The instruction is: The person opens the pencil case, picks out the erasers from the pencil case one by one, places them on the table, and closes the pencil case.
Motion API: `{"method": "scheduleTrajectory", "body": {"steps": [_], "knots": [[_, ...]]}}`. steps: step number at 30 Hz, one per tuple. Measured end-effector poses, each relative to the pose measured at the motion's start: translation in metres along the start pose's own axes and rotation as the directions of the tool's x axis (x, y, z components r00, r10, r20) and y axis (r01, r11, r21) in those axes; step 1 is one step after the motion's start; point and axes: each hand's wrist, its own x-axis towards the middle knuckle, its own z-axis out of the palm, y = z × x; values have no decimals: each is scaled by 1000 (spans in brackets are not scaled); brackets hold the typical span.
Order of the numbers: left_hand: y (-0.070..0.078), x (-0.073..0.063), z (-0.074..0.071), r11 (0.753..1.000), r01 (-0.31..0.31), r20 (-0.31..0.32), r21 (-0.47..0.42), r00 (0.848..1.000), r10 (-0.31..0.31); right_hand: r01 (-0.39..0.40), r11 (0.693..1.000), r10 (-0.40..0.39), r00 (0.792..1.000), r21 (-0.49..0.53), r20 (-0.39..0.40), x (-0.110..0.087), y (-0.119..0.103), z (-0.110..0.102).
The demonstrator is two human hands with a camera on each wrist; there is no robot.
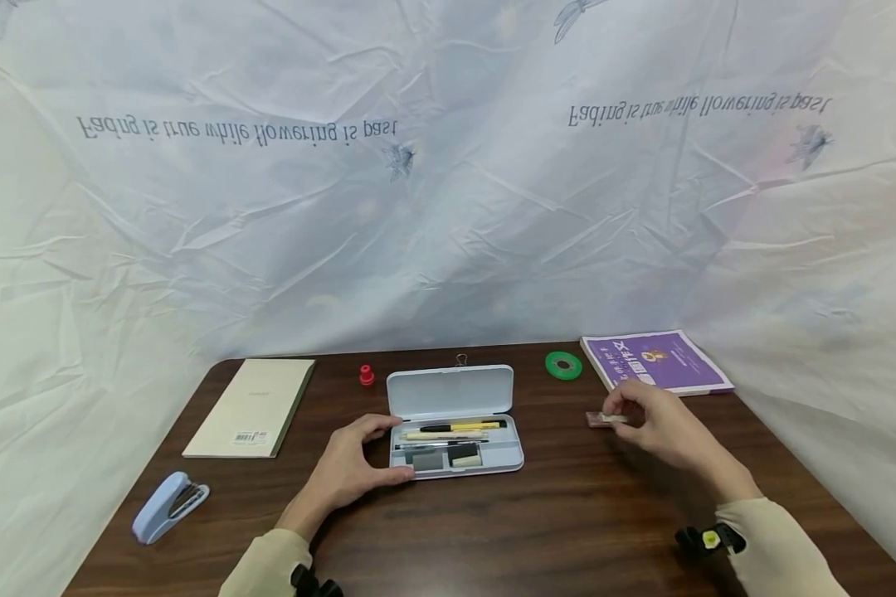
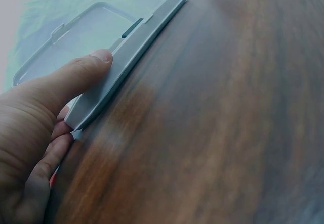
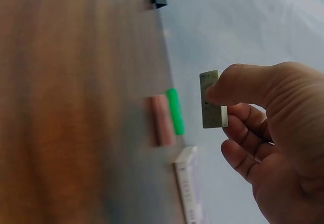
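Note:
A white pencil case [image 1: 455,474] lies with its lid up in the middle of the table. Inside it are a yellow-and-black pen [image 1: 485,425], other pens, a grey block [image 1: 427,460] and a black-and-white eraser [image 1: 464,455]. My left hand [image 1: 349,464] grips the case's left end, thumb [image 2: 93,70] along the front wall. My right hand [image 1: 660,423] pinches a small pale eraser [image 3: 206,115] with dark specks between thumb and fingers, off the table. Near it a pinkish-brown block [image 3: 161,120] rests on the table.
A green disc [image 1: 550,366] and a purple book [image 1: 675,361] lie at the back right. A red bell-shaped piece [image 1: 367,376] and a binder clip [image 1: 461,359] stand at the back. On the left are a cream notebook [image 1: 250,406] and a blue stapler [image 1: 160,506].

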Motion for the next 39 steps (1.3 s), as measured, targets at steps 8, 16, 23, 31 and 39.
{"method": "scheduleTrajectory", "body": {"steps": [8, 16, 23, 31, 39], "knots": [[0, 0, 0, 1000, 6, -12, -4, 1000, -6, -92, 996, 93, 993, -23, 71, -9, 12, 15], [1, 0, -1, 1000, 4, 2, -4, 1000, -4, -100, 994, 103, 991, -38, 82, -14, 14, 18], [0, 0, 0, 1000, 6, 9, -13, 1000, -6, -50, 998, 54, 993, -41, 106, -15, 15, 16], [0, 0, 0, 1000, 6, 9, -14, 1000, -6, -59, 997, 63, 992, -41, 113, -14, 11, 15], [-1, 0, 0, 1000, -2, 10, -12, 1000, 2, 31, 999, -30, 999, -22, 28, -3, -6, 12]]}}
